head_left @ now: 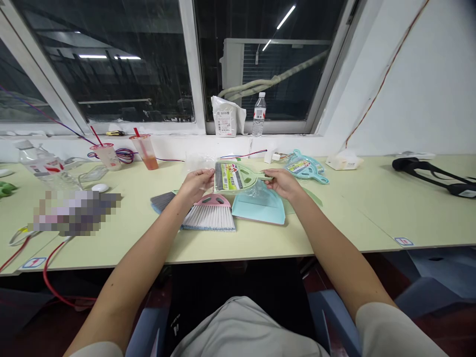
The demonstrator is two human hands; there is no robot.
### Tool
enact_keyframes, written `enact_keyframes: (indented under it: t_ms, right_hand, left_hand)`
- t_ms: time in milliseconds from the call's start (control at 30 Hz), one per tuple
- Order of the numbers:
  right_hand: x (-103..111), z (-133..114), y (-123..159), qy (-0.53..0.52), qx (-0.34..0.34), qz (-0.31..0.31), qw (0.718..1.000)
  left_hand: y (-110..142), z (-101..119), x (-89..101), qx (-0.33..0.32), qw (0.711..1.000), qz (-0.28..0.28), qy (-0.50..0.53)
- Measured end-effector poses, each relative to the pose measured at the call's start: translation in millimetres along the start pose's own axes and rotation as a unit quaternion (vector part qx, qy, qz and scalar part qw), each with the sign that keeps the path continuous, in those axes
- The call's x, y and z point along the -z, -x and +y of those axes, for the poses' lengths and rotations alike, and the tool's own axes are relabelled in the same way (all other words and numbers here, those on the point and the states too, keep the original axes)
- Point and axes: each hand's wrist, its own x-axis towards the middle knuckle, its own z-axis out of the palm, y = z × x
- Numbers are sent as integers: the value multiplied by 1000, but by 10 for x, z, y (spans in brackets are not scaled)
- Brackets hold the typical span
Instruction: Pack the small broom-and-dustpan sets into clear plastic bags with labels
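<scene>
A: Left hand [194, 185]: where?
B: At the left end of a mint-green dustpan-and-brush set [235, 177], sealed in clear plastic wrap with a printed card. Fingers [207, 174] curled around the edge, wrist bent slightly inward.

A: Right hand [283, 183]?
B: At the opposite end, on the dustpan's handle. Fingers [268, 174] pinched around it, palm angled down.

A: Together or apart?
B: Apart, the whole packet between them, both clamped on it.

A: And the arms?
B: Left forearm [145, 258] and right forearm [330, 253] bare, reaching forward from the lower corners of the head view, elbows wide, converging in a narrow V.

A: Packet's position?
B: Over the pale-green desk [260, 245], just beyond a pale-blue dustpan [258, 209] and a pink-backed brush [210, 214].

A: Anything else close by?
B: A grey brush [162, 201] beside the pink-backed brush, close to the left wrist. Beyond the right hand, a teal dustpan set [305, 167] in wrap. Behind the left hand, a loose clear plastic bag [197, 161].
</scene>
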Motion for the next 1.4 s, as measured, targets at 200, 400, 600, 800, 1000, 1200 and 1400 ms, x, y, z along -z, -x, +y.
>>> enact_keyframes:
  t_ms: [200, 400, 600, 800, 1000, 1200, 1400]
  right_hand:
    - [49, -26, -20, 5, 44, 22, 999]
    - [31, -17, -37, -28, 46, 81, 995]
    - [-159, 39, 35, -84, 63, 75, 992]
    - [-420, 145, 210, -31, 38, -38, 998]
    - [-255, 4, 177, 32, 118, 9, 992]
    - [-211, -75, 207, -21, 50, -73, 996]
    - [-259, 115, 163, 16, 71, -77, 994]
  left_hand:
    - [-24, 32, 55, -36, 999, 20, -20]
    - [-87, 58, 127, -42, 995, 74, 50]
    - [-12, 33, -68, 13, 998, 7, 69]
    - [-47, -75, -60, -80, 993, 81, 25]
    - [-64, 15, 55, -82, 992, 93, -18]
    - [178, 18, -180, -23, 997, -40, -60]
    - [213, -84, -260, -19, 996, -63, -56]
